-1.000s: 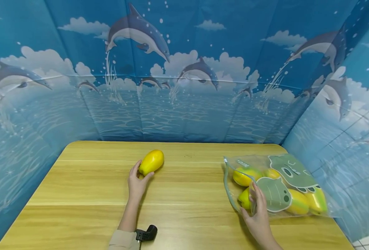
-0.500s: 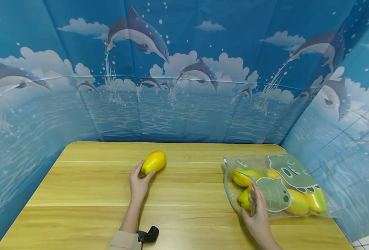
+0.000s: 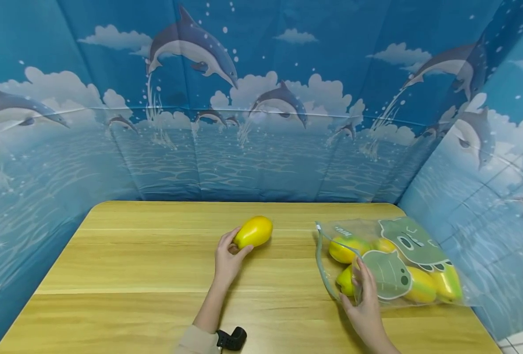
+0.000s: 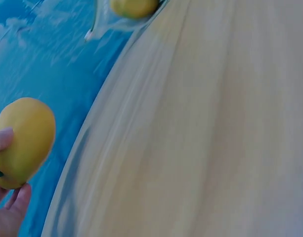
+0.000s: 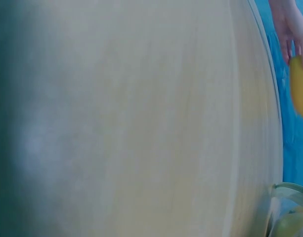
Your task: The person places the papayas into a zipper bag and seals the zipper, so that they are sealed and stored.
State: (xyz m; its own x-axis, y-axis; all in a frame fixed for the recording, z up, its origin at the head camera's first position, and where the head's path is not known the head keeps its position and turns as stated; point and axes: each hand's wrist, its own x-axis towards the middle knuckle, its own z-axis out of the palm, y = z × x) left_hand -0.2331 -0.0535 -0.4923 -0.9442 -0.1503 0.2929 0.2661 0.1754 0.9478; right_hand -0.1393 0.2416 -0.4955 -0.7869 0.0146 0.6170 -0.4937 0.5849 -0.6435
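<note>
My left hand [image 3: 228,263] grips a yellow papaya [image 3: 254,231] by its narrow end, thumb on one side and fingers on the other. In the left wrist view the papaya [image 4: 28,138] shows a small dark stem and appears raised off the table. At the right lies a clear zip bag [image 3: 332,230] with green cartoon prints, several yellow-green papayas [image 3: 422,286] inside it. My right hand [image 3: 365,307] holds the bag at its left-facing mouth, fingers and thumb bent at the film. The right wrist view shows the bag's rim [image 5: 289,185] but not my right hand.
The wooden table [image 3: 155,265] has rounded far corners. A blue dolphin-print curtain [image 3: 252,162] hangs behind it and along both sides. A black wrist device [image 3: 232,339] sits on my left forearm at the sleeve's end. White floor tiles show at the lower right.
My left hand has moved right with the papaya, toward the bag, mostly in the last half second. My right hand and the bag have hardly moved.
</note>
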